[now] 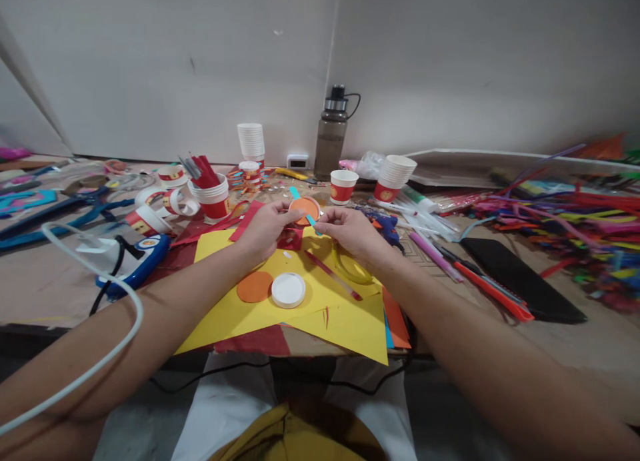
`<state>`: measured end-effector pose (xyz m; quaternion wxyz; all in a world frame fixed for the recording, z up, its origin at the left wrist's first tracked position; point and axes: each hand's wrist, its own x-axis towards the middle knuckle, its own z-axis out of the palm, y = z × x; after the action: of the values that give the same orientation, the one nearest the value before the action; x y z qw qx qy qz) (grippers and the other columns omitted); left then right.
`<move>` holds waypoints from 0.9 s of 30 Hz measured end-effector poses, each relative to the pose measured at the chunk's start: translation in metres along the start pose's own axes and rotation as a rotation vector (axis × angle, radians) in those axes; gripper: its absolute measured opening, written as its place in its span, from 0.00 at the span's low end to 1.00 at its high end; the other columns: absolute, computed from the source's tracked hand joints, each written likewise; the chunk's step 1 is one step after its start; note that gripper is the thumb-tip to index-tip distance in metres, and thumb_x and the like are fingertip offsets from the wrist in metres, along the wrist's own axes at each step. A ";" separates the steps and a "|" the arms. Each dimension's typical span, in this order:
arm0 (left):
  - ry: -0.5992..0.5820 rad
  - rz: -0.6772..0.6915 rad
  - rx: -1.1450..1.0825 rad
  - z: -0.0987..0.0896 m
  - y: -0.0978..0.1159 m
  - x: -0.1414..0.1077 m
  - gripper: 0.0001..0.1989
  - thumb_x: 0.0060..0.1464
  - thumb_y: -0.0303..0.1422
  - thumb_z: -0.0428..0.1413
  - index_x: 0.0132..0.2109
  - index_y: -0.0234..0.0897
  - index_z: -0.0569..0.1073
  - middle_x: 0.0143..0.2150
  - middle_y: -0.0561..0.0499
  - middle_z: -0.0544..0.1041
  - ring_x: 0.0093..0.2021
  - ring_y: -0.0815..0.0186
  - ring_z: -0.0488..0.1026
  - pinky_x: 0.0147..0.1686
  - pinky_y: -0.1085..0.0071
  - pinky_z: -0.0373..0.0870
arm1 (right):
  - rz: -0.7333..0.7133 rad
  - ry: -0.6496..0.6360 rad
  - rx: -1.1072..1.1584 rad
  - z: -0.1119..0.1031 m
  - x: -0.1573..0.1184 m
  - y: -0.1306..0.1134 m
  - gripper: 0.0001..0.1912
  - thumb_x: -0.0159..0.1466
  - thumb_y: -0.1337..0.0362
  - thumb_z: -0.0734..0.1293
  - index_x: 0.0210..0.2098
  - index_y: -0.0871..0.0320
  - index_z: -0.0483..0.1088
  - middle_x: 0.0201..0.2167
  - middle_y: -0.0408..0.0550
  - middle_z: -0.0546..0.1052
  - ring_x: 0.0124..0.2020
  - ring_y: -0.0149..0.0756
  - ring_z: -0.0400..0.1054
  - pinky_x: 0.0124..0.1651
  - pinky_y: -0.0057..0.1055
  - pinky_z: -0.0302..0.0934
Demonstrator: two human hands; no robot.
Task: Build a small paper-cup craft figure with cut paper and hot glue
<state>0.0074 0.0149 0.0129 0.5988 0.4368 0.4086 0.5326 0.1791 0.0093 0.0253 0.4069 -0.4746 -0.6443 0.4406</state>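
My left hand (267, 226) pinches the edge of a small round white-rimmed lid with an orange face (299, 216), held above the yellow paper. A narrow blue strip (294, 192) lies slantwise across the lid and sticks out past its far edge. My right hand (350, 229) is closed at the strip's near end, close to the lid's rim; its fingertips partly cover that end. Below the hands, on the yellow sheet (225, 318), a loose orange circle (253, 287) lies touching or beside a white round lid (289, 290). A slim red-and-clear stick (334, 276) and a yellow ring (352, 268) lie near my right wrist.
Paper cups (343, 186) and a dark bottle (331, 138) stand toward the wall. A blue device (137, 268) with a white cable is at left. Right lie an orange cutter (493, 291), a black flat object (520, 281) and colourful pipe cleaners (575, 221).
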 end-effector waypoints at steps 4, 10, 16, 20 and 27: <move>-0.010 -0.012 -0.010 0.001 0.000 -0.001 0.18 0.36 0.33 0.69 0.36 0.35 0.72 0.29 0.51 0.76 0.21 0.73 0.67 0.19 0.76 0.60 | 0.005 0.000 0.006 0.001 -0.001 -0.001 0.11 0.50 0.58 0.72 0.25 0.58 0.68 0.22 0.40 0.69 0.24 0.26 0.57 0.27 0.26 0.49; -0.025 0.012 -0.011 0.001 -0.001 -0.002 0.18 0.36 0.32 0.69 0.36 0.34 0.73 0.31 0.51 0.76 0.23 0.73 0.69 0.20 0.76 0.61 | 0.011 -0.006 0.008 0.002 -0.002 -0.003 0.11 0.50 0.59 0.71 0.25 0.58 0.67 0.22 0.40 0.69 0.24 0.27 0.58 0.27 0.27 0.49; -0.019 -0.004 -0.009 0.002 0.000 -0.004 0.18 0.36 0.31 0.68 0.35 0.34 0.71 0.27 0.53 0.73 0.22 0.73 0.68 0.21 0.76 0.62 | 0.004 -0.002 -0.012 0.002 -0.001 -0.002 0.09 0.51 0.61 0.71 0.25 0.58 0.67 0.23 0.40 0.70 0.24 0.26 0.59 0.28 0.27 0.51; -0.040 -0.007 0.005 0.004 0.002 -0.006 0.19 0.36 0.30 0.68 0.36 0.35 0.69 0.27 0.55 0.72 0.21 0.74 0.67 0.22 0.75 0.66 | 0.009 -0.005 0.043 0.003 -0.001 -0.001 0.09 0.50 0.64 0.72 0.25 0.59 0.67 0.23 0.40 0.71 0.24 0.26 0.61 0.29 0.26 0.54; -0.024 -0.012 0.026 0.003 0.001 -0.004 0.20 0.36 0.30 0.68 0.36 0.34 0.67 0.28 0.54 0.73 0.21 0.75 0.67 0.22 0.75 0.66 | 0.031 -0.003 0.080 0.004 0.000 -0.001 0.09 0.50 0.66 0.72 0.26 0.58 0.67 0.25 0.41 0.72 0.26 0.28 0.65 0.31 0.27 0.57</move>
<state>0.0101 0.0106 0.0145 0.6013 0.4485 0.4109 0.5181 0.1753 0.0083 0.0248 0.4177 -0.4671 -0.6193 0.4730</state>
